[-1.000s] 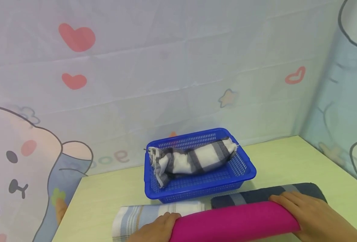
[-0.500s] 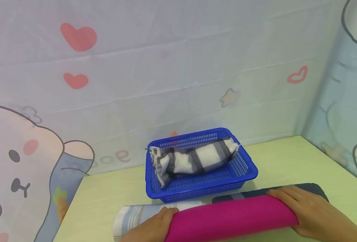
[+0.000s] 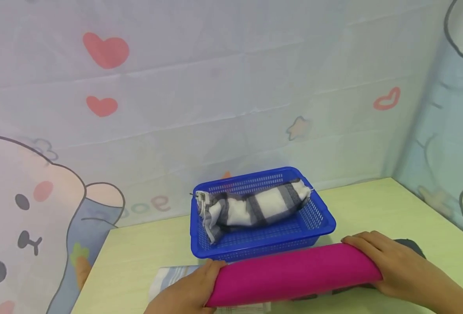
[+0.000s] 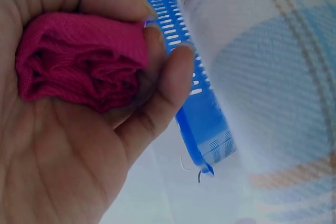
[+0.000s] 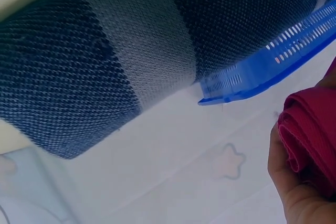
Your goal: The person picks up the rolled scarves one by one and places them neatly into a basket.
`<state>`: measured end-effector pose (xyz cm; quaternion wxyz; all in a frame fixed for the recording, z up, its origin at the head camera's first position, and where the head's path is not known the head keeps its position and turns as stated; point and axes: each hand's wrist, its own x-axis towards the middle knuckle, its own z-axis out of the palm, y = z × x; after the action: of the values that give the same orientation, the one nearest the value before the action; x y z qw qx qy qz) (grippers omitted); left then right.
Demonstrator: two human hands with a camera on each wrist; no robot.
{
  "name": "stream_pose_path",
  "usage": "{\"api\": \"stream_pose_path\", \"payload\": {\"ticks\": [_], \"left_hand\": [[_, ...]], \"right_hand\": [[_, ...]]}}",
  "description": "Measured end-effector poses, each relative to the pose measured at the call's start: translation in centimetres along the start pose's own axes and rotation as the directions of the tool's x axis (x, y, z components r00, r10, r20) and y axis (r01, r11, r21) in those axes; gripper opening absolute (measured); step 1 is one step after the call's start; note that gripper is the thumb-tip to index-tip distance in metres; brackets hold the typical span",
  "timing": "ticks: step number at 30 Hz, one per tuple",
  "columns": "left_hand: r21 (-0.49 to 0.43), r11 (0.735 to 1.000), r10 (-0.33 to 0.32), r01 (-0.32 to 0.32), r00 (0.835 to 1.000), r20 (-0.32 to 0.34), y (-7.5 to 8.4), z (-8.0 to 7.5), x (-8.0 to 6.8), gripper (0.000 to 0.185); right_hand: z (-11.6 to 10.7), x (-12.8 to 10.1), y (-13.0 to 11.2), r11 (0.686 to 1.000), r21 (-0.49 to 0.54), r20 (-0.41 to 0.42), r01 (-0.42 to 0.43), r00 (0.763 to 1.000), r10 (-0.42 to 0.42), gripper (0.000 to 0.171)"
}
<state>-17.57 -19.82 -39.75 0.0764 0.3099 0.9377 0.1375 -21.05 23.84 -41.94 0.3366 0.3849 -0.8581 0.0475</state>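
Note:
A rolled magenta cloth (image 3: 294,274) is held up level between my two hands in the head view. My left hand (image 3: 190,288) grips its left end; the left wrist view shows the coiled cloth end (image 4: 84,61) inside curled fingers. Around the right end, my right hand (image 3: 396,266) is closed, with part of it at the edge of the right wrist view. Behind the roll stands a blue plastic basket (image 3: 262,244), holding a bundled grey-and-white checked cloth (image 3: 272,205).
Below the magenta roll lie a white-and-blue plaid cloth roll (image 3: 168,279), partly hidden, and a dark blue roll with grey bands (image 5: 68,72). Both rest on the pale table (image 3: 129,248) in front of the basket. A printed curtain (image 3: 215,131) hangs behind.
Both hands have raised the magenta roll and brought it slightly left and closer to the basket. It now covers more of the dark blue roll. The basket stays put.

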Motion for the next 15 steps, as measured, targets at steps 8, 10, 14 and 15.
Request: {"api": "stream_pose_path", "payload": {"ticks": [8, 10, 14, 15], "left_hand": [[-0.002, 0.998, -0.055, 0.055, 0.998, 0.001, 0.2, -1.0, -0.1, 0.076], [0.002, 0.998, -0.064, 0.064, 0.998, -0.012, 0.3, -1.3, -0.2, 0.076], [0.026, 0.999, -0.044, 0.045, 0.997, -0.058, 0.3, -1.7, -0.2, 0.074], [0.032, 0.998, -0.046, 0.048, 0.997, -0.063, 0.3, -1.7, -0.2, 0.075]], "right_hand": [[0.6, 0.8, 0.8, 0.997, 0.062, -0.076, 0.056, 0.996, -0.051, 0.061], [0.5, 1.0, 0.9, 0.997, 0.058, -0.074, 0.057, 0.996, -0.052, 0.061], [0.2, 1.6, 0.9, 0.998, 0.04, -0.058, 0.038, 0.998, -0.035, 0.067], [0.2, 1.7, 0.9, 0.999, 0.033, -0.053, 0.032, 0.998, -0.03, 0.079]]}}
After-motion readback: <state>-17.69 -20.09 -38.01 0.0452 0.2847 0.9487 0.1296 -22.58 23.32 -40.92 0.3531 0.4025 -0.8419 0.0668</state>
